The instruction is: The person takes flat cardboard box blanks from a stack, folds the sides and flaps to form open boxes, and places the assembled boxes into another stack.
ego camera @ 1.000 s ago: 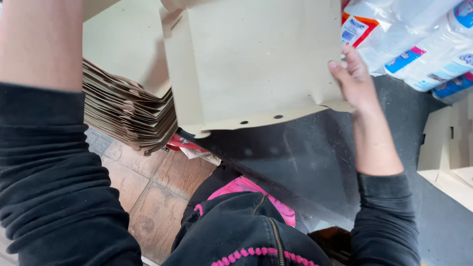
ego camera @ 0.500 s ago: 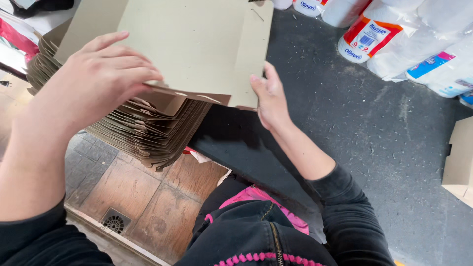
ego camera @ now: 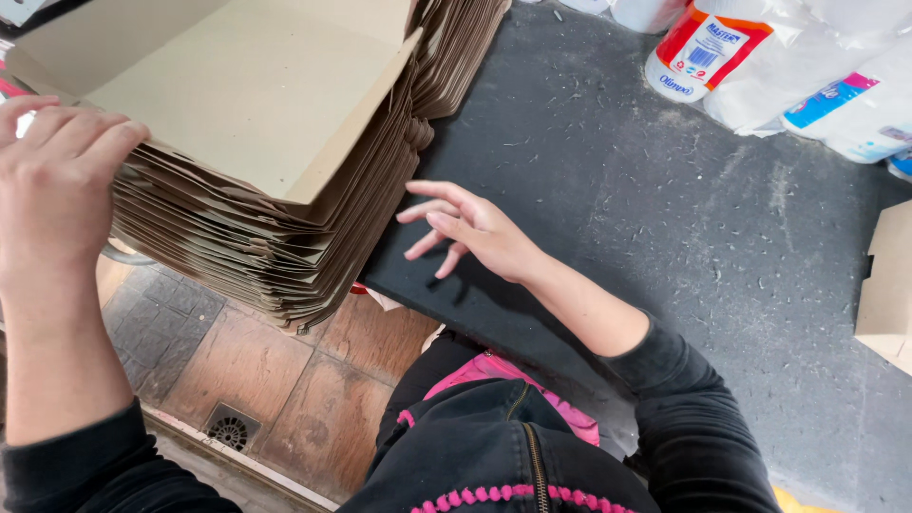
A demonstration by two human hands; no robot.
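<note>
A thick stack of flat brown cardboard blanks [ego camera: 285,199] lies at the left, overhanging the edge of a dark grey work surface [ego camera: 665,237]. My left hand [ego camera: 52,180] rests on the stack's near left edge, fingers curled over the top sheet [ego camera: 237,85]. Beside the stack's right edge, my right hand [ego camera: 470,228] hovers over the dark surface with fingers spread, holding nothing.
Wrapped white paper rolls with coloured labels [ego camera: 779,66] stand at the back right. A folded cardboard piece [ego camera: 888,294] sits at the right edge. Below the table is a brown tiled floor [ego camera: 256,370] with a small drain [ego camera: 228,432].
The cardboard sheet that both hands held up has come down onto the stack. My right hand has let go and moved away to the right; my left hand stays on the stack.
</note>
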